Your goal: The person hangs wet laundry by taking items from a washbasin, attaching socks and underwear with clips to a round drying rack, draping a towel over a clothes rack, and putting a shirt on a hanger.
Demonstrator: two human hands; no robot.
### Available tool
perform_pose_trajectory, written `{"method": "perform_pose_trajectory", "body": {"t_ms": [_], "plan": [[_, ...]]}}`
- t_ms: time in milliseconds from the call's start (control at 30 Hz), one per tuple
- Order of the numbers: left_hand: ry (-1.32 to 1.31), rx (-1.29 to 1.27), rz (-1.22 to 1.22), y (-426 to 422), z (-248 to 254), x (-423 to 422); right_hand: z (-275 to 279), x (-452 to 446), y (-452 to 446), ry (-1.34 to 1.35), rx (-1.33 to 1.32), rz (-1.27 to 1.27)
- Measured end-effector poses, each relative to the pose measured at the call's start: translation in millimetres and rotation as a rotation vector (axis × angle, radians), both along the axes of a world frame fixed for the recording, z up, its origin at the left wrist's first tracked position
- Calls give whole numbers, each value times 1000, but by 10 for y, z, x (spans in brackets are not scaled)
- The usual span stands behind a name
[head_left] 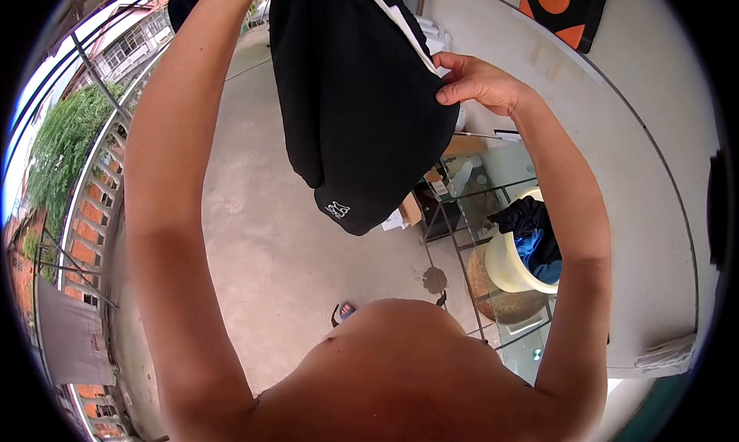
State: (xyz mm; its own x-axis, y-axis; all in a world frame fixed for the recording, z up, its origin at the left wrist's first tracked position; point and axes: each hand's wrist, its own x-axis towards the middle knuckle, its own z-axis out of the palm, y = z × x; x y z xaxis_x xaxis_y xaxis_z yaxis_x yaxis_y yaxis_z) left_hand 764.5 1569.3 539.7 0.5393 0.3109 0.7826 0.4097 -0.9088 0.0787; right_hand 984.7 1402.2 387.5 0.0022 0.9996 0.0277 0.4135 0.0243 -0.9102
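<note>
Black shorts (369, 111) with a white side stripe and a small white logo near the bottom hang in front of me at the top of the view. My right hand (477, 84) pinches their right edge beside the stripe, thumb and fingers closed on the cloth. My left arm reaches up past the top edge, so its hand is out of sight near the upper part of the shorts. A pale yellow bucket (508, 265) of dark and blue clothes stands below my right forearm.
The bucket rests on a glass-topped table (504, 172) at the right, by boxes (412, 209) and a wall (647, 188). Along the left runs a balustrade (96, 184), with greenery beyond. Concrete floor (246, 272) lies below; a black-and-orange object (566, 11) is at the upper right.
</note>
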Motion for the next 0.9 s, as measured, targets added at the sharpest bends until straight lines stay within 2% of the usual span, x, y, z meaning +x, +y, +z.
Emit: {"method": "perform_pose_trajectory", "body": {"t_ms": [33,67,100,167,233,300,333,367,433,467,533,567,600,633,667,700,767,800,833,867,900], "plan": [[44,32,34,166,-17,-122,-54,-94,254,-31,-48,17],[31,-21,-57,347,-77,-307,-83,-177,507,-40,-44,44],[27,-9,60,550,-129,-386,-114,-287,717,-48,-12,32],[73,29,117,932,-241,-642,-175,-452,1133,-53,16,46],[79,118,198,1295,-362,-882,-209,-557,1513,4,239,44],[138,57,248,1617,-404,-1180,-199,-438,1989,126,259,9],[249,-61,333,1716,-422,-1298,-126,-508,2168,298,305,-14],[342,-101,310,1876,-492,-1416,-40,-555,2326,469,344,-41],[415,-260,484,2061,-719,-1526,104,-509,2721,429,340,-19],[428,-283,494,2249,-884,-1593,125,-488,2933,384,341,-32],[350,-427,60,2683,-1273,-1771,92,-401,3358,275,371,19],[355,-451,66,2867,-1476,-1803,61,-381,3562,250,380,21],[159,-742,-200,2983,-1654,-1820,-49,-184,3889,258,355,24],[-59,-1010,-466,3112,-1809,-1824,-181,132,4292,237,187,10],[-118,-1149,-615,3256,-1948,-1818,-273,343,4583,213,29,-3],[-119,-1156,-611,3339,-2025,-1754,-297,338,4648,216,22,-1],[-180,-1292,-710,3500,-2160,-1562,-246,168,4608,202,243,159],[-55,-1135,-515,3581,-2175,-1424,-244,121,4583,120,241,101],[233,-987,-213,3759,-2132,-1361,-202,135,4659,32,245,45],[331,-881,-109,3939,-2141,-1270,-201,359,4868,-162,191,125],[429,-778,-3,4119,-2179,-1184,-179,502,5054,-563,252,141]]}}
